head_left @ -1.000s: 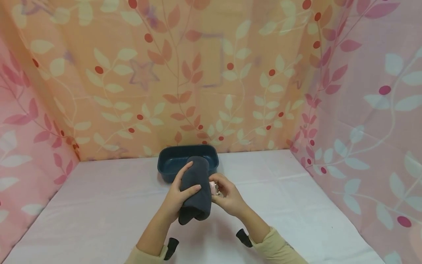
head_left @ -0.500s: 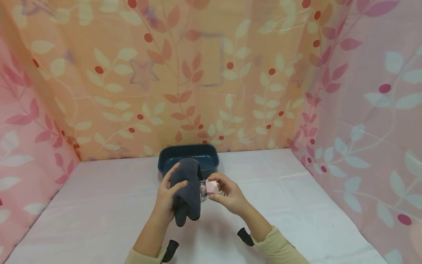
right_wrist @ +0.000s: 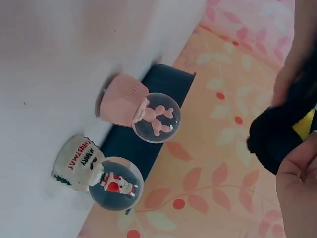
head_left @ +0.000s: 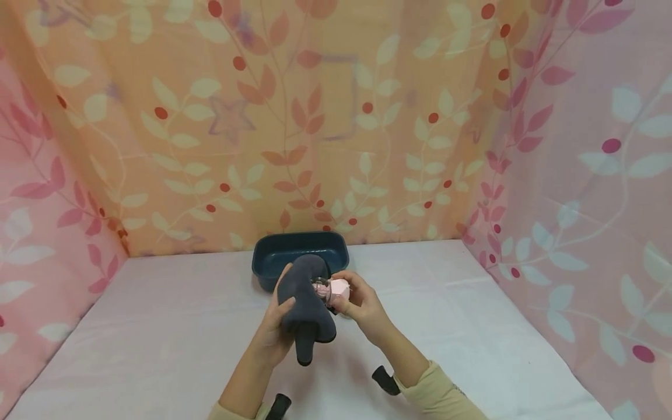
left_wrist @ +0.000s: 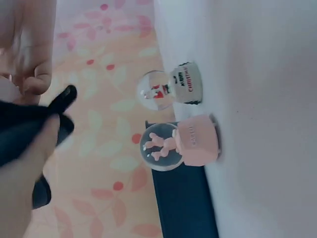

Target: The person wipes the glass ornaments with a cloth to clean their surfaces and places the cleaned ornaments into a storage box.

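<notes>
My left hand (head_left: 278, 321) grips a soft, folded dark grey fabric piece (head_left: 304, 291), its narrow flap hanging toward me. The fingers of my right hand (head_left: 362, 306) pinch a pale pink faceted piece (head_left: 341, 289) at the fabric's right side. A yellow patch (right_wrist: 304, 125) shows on the fabric in the right wrist view. Below the hands, two snow globes stand upright on the table. The pink snow globe (left_wrist: 198, 141) has a pink balloon-dog figure; the white "Merry Christmas" snow globe (left_wrist: 187, 83) has a red-and-white figure. From the head view, hands and fabric mostly hide them.
Behind the snow globes, a dark blue rectangular tub (head_left: 262, 271) stands near the back of the white-covered table (head_left: 173, 326). Patterned curtains (head_left: 283, 128) enclose the back and both sides. Black pieces of the wrist mounts (head_left: 385, 380) stick out by the sleeves.
The fabric piece has shifted and turned in the left hand, its flap now hanging lower. More of the pale pink piece shows between the right fingers than one second ago.
</notes>
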The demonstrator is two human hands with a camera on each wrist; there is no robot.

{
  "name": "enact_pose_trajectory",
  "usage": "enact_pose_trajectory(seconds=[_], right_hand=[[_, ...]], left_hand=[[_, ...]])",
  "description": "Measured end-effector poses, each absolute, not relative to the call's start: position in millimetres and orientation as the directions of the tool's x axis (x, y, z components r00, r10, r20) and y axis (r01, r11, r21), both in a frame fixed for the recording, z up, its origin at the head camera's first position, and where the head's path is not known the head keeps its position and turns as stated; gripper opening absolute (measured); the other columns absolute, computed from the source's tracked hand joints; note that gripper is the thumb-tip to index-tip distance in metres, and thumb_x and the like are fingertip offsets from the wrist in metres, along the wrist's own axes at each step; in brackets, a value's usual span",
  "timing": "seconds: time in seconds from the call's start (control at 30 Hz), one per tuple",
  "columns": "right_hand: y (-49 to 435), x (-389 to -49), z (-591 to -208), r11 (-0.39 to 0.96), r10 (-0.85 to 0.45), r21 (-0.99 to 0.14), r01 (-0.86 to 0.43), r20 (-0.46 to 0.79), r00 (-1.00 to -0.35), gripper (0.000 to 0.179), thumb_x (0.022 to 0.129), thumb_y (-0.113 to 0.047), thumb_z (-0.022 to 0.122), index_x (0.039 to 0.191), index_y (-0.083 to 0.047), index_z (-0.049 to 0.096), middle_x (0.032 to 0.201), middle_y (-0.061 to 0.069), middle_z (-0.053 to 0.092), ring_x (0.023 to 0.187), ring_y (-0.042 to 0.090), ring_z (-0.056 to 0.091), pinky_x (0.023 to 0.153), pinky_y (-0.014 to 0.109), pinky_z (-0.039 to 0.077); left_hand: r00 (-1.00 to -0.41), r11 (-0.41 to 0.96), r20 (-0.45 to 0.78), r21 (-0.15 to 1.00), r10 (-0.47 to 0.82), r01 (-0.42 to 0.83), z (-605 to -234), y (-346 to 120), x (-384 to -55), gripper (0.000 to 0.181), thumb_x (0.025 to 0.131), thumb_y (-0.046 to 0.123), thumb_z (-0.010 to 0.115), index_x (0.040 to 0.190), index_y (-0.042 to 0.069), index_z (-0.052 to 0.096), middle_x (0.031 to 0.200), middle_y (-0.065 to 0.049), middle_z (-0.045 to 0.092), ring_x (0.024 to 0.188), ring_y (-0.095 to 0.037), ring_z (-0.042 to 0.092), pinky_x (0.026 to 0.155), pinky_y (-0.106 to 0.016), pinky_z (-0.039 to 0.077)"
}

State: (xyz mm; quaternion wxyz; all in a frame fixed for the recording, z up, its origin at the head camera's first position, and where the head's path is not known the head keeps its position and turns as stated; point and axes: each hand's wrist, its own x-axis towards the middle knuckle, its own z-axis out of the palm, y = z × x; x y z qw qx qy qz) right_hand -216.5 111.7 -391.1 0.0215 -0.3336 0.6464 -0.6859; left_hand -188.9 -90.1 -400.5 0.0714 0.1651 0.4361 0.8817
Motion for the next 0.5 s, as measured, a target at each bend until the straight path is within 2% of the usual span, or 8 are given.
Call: enact_pose_trajectory(seconds=[0.17, 0.3, 0.5], right_hand=[[111, -214, -387, -0.101, -0.468, -0.903, -0.418, 0.413, -0.781, 0.042, 0.093, -0.008, 0.063, 0.129, 0.007, 0.046, 0.105, 0.011, 0.052, 0.085, 0.016, 0.054, 0.07, 0.022, 0.049], [110, -214, -381, -0.033, -0.452, -0.899, -0.436, 0.402, -0.796, 0.042, 0.092, -0.002, 0.063, 0.131, 0.006, 0.049, 0.111, 0.016, 0.054, 0.088, 0.018, 0.055, 0.074, 0.023, 0.052], [112, -216, -377, -0.025, -0.435, -0.879, -0.477, 0.439, -0.786, 0.042, 0.091, 0.001, 0.063, 0.13, 0.008, 0.049, 0.114, 0.024, 0.055, 0.089, 0.018, 0.056, 0.075, 0.024, 0.053]], left_hand=[[-0.96, -0.604, 0.249, 0.788, 0.131, 0.122, -403, -84, -190, 0.076, 0.084, -0.001, 0.056, 0.15, 0.017, 0.023, 0.134, -0.012, 0.035, 0.095, -0.016, 0.054, 0.077, -0.025, 0.052], [-0.971, -0.614, 0.236, 0.772, 0.037, 0.164, -405, -82, -188, 0.075, 0.083, -0.008, 0.055, 0.149, 0.014, 0.025, 0.134, -0.01, 0.038, 0.096, -0.016, 0.057, 0.079, -0.025, 0.053], [-0.985, -0.555, 0.161, 0.814, -0.069, 0.172, -402, -86, -189, 0.074, 0.08, -0.015, 0.053, 0.147, 0.01, 0.032, 0.133, -0.009, 0.042, 0.102, -0.019, 0.054, 0.077, -0.026, 0.052]])
